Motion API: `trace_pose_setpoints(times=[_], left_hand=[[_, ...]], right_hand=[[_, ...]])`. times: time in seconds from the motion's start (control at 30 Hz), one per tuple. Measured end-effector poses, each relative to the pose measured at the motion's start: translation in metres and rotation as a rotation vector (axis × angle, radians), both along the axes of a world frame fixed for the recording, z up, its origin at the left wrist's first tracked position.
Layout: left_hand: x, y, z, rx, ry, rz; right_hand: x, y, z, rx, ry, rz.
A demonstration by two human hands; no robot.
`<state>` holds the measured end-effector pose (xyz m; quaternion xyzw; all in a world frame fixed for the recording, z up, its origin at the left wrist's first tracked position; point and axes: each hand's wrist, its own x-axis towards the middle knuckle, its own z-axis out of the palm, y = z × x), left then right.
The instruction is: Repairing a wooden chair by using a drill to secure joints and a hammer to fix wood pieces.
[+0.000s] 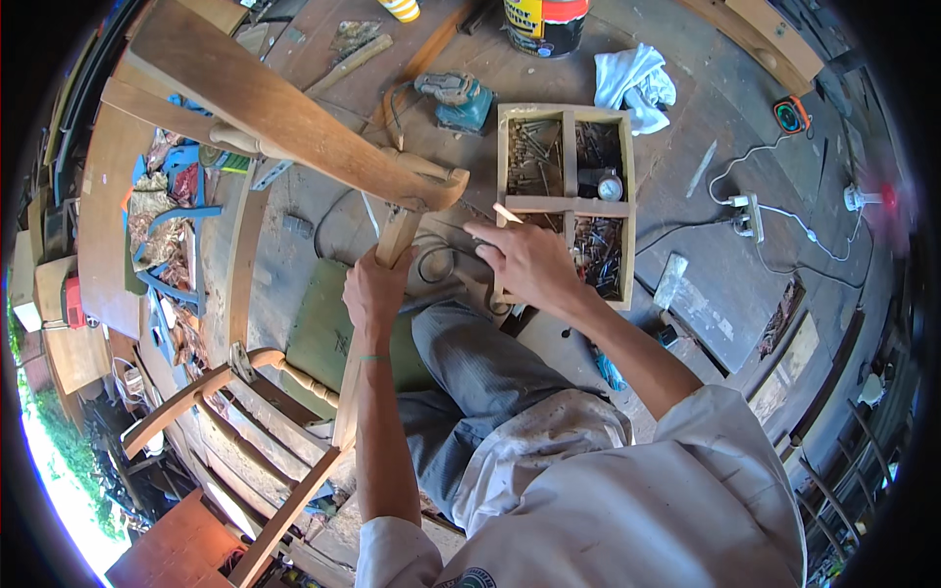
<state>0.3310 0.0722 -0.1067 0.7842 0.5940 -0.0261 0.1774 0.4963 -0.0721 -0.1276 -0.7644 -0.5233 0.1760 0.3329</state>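
Observation:
My left hand (372, 292) is wrapped around an upright wooden post (396, 235) of a chair frame. Across the post's top lies a long, curved wooden armrest (294, 110), running to the upper left. To the right of the post, my right hand (534, 260) pinches a short, pale wooden stick (505, 214), its tip sticking up past the fingers; its exact kind is unclear. That hand is beside a wooden box (503, 147), divided into compartments of screws and nails. A round dial gauge (610, 187) rests in the box.
Beyond the post are a teal power sander (463, 105), a white cloth (635, 83) and a black bucket (545, 27). At right, cables lead to a power strip (753, 218) near a spinning fan (882, 199). Turned spindles (240, 441) and slats of the chair stand at lower left.

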Motion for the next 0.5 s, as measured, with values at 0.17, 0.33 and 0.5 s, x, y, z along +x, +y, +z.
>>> trace_pose_setpoints(times=[0.17,0.33,0.5], left_hand=[[0.002,0.000,0.003,-0.005,0.011,0.014],[0.003,-0.001,0.004,-0.008,0.016,0.013],[0.003,0.001,0.004,-0.027,0.018,0.009]], right_hand=[[-0.010,0.013,-0.019,-0.018,-0.009,-0.011],[-0.011,0.022,-0.021,-0.078,-0.002,-0.011],[-0.013,0.028,-0.025,-0.117,-0.037,-0.013]])
